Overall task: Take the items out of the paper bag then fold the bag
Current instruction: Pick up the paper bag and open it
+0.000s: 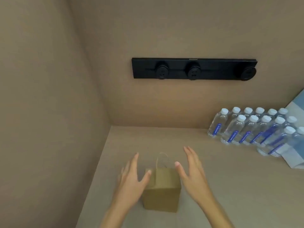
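Note:
A small brown paper bag (162, 190) stands upright on the beige counter (222, 186), its twisted paper handle (162, 159) sticking up at the top. My left hand (131, 176) hovers at the bag's left side, fingers spread, thumb near the bag's upper left corner. My right hand (191, 171) is held open on the bag's right side, thumb close to the upper right corner. Neither hand grips the bag. What is inside the bag is hidden.
Several clear water bottles (256, 127) with white caps and blue labels stand in rows at the right. A pale blue and white package (294, 155) lies beside them at the right edge. A black socket rail (194, 69) is mounted on the back wall. A side wall closes the left.

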